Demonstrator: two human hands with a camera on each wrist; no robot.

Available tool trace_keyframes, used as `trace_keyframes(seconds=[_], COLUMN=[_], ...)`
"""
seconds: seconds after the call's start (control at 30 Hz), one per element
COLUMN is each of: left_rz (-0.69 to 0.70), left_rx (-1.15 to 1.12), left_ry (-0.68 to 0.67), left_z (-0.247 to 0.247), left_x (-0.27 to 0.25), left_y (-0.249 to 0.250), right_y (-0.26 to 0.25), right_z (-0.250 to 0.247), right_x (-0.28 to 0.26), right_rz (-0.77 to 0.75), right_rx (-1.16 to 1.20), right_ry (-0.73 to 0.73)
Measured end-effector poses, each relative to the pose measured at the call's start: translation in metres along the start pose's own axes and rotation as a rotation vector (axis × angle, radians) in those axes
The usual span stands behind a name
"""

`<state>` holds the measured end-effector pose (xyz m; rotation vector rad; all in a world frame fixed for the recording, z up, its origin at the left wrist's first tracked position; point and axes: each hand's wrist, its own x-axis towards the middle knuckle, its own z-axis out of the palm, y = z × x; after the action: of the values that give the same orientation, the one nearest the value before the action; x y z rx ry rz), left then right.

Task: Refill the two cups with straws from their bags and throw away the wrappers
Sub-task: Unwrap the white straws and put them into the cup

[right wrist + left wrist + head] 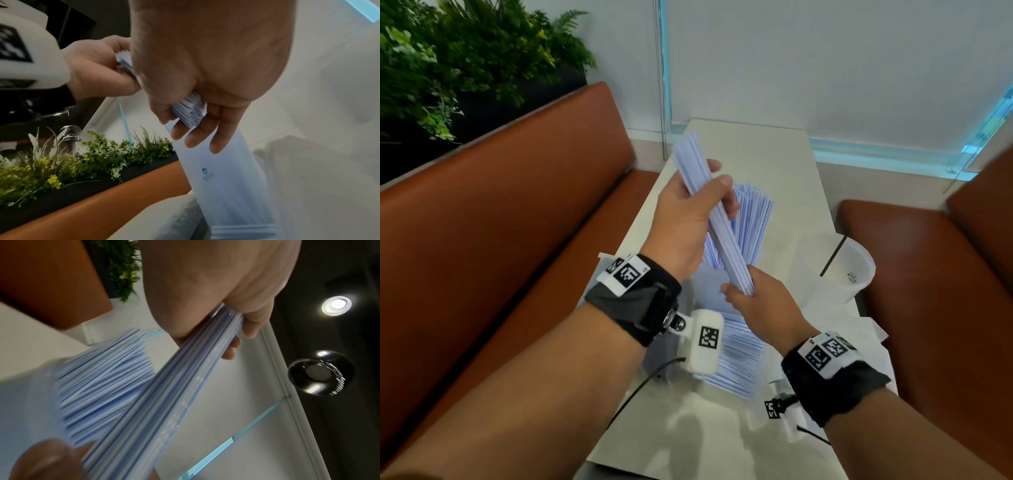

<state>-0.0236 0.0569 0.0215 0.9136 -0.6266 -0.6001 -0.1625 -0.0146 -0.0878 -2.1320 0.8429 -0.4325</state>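
Both hands hold one bundle of straws (714,219) in the air over the middle of the table (784,164). Long axis runs diagonal: far end up and toward the far-left edge, near end down toward the right hand. Left hand (688,219) wraps the bundle's upper-middle part, fingers curled round it, thumb on top. Right hand (760,305) grips the near end, fingers curled under it; the right wrist view shows the cut straw ends poking out between fingers (205,139) and palm.

Straws: thin, straight, white with blue stripes, each in a paper sleeve, packed tight and parallel.

Behind the bundle, a cup (709,284) already full of the same striped straws (751,222), fanned out and leaning toward the far edge. In the right wrist view the cup wall is pale, translucent, with a small blue logo. Second cup (835,263), frosted white plastic, round, stands toward the right edge, apart from the hands, with one black straw (834,255) leaning inside.

More striped straws in a clear bag (736,356) lie flat below the hands, partly hidden by the left wrist camera (703,341). Crumpled clear wrappers (866,329) lie near the right edge, beside the right wrist.

Table is a narrow pale slab, matte. Orange padded benches (517,192) on both sides, green plants (465,58) behind the left bench, frosted glass panel (825,61) at the far end.
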Motion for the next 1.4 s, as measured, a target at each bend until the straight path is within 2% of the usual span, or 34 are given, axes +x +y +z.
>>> trace_keyframes(seconds=[0.07,0.17,0.23,0.3,0.37,0.53,0.63,0.67,0.73,0.83,0.93,1.0,1.17,1.23,1.3,1.4], left_rz=[0.077,0.215,0.283,0.315,0.285,0.177,0.002,-0.063,-0.1,-0.04,0.084,0.147,0.165,0.205,0.309,0.333], left_rx=[0.086,0.058,0.031,0.098,0.278,0.789,1.071,1.074,1.009,1.034,1.017,1.064,1.544,1.573,1.602,1.779], left_ry=[-0.019,0.128,0.204,0.21,0.182,0.197,0.123,0.074,-0.009,-0.064,0.013,0.001,-0.339,-0.337,-0.298,-0.413], left_z=[0.004,0.003,0.003,0.005,0.004,-0.019,-0.029,-0.031,-0.035,-0.043,-0.043,-0.041,-0.038,-0.041,-0.039,-0.033], left_x=[0.009,0.031,0.043,0.046,0.043,0.048,0.048,0.046,0.045,0.049,0.056,0.061,0.063,0.064,0.066,0.063], left_y=[0.012,0.032,0.039,0.033,0.016,-0.021,-0.039,-0.045,-0.05,-0.048,-0.036,-0.03,-0.045,-0.049,-0.052,-0.056], right_y=[0.0,0.002,0.003,0.004,0.006,0.017,0.02,0.02,0.02,0.021,0.023,0.024,0.026,0.026,0.026,0.025], right_z=[-0.002,-0.007,-0.008,-0.006,-0.001,0.001,0.003,0.003,0.004,0.004,0.004,0.006,0.007,0.006,0.006,0.006], right_x=[0.006,0.016,0.022,0.029,0.035,0.042,0.043,0.043,0.044,0.044,0.044,0.045,0.046,0.046,0.047,0.047], right_rz=[-0.021,-0.074,-0.097,-0.085,-0.091,-0.189,-0.213,-0.211,-0.213,-0.22,-0.226,-0.23,-0.222,-0.227,-0.222,-0.215], right_rx=[-0.124,-0.341,-0.441,-0.514,-0.542,-0.517,-0.523,-0.516,-0.505,-0.497,-0.5,-0.504,-0.521,-0.519,-0.517,-0.519], right_ry=[0.04,0.084,0.05,-0.054,-0.137,-0.141,-0.124,-0.122,-0.12,-0.112,-0.108,-0.098,-0.1,-0.103,-0.105,-0.104])
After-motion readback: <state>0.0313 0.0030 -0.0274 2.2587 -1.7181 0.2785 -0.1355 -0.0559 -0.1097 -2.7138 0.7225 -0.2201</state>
